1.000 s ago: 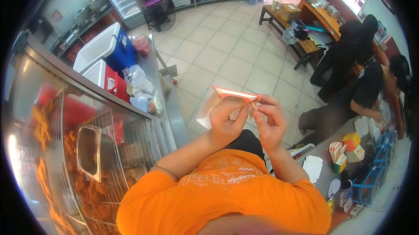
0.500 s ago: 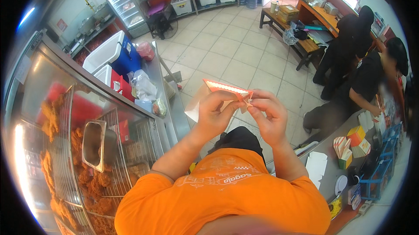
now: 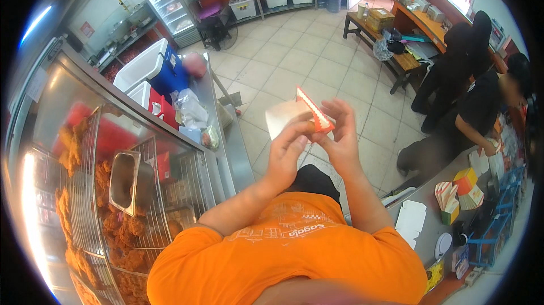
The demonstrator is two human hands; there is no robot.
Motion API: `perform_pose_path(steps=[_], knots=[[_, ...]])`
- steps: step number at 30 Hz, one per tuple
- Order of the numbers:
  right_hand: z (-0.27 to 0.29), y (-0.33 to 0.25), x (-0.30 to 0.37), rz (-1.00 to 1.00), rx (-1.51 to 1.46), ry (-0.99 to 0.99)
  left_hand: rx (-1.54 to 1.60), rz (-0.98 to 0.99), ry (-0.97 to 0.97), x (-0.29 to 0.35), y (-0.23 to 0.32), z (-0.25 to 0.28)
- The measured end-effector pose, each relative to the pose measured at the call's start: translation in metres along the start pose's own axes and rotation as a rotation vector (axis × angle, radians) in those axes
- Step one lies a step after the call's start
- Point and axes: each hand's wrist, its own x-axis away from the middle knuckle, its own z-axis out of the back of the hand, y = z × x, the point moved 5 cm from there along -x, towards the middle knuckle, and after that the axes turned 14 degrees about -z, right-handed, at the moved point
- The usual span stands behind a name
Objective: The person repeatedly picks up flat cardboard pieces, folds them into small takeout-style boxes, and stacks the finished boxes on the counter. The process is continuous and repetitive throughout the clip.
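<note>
Pale floor tiles [image 3: 283, 67] spread under the work, and above them the person's hands meet on a small paper carton [image 3: 283, 117], white with a red-orange toothed edge. The left hand [image 3: 287, 149] pinches it from below, between thumb and bent fingers. The right hand [image 3: 341, 143] has its thumb near the lower corner and its fingers raised beside; whether they grip, I cannot tell. The toothed edge slopes from upper left down toward the right hand, the nearer one to this corner, while the white panel extends leftward. Farther right, a white carton blank [image 3: 410, 223] lies on the counter [image 3: 428, 191].
</note>
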Motion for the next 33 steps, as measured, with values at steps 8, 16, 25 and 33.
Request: perform_pose_path(steps=[8,16,25,33], knots=[[-0.003,0.006,0.007,0.098,0.285,-0.103,0.078,0.180,-0.055,0.004,-0.013,0.000],[0.002,0.027,-0.005,0.215,0.494,0.071,-0.728,-0.201,-0.133,-0.006,0.006,0.018],[0.011,0.044,-0.009,0.041,0.359,0.101,-0.146,0.325,-0.028,0.008,-0.070,0.061],[0.008,0.117,0.013,-0.700,0.006,-0.108,-0.330,0.382,0.308,0.040,-0.107,0.071]])
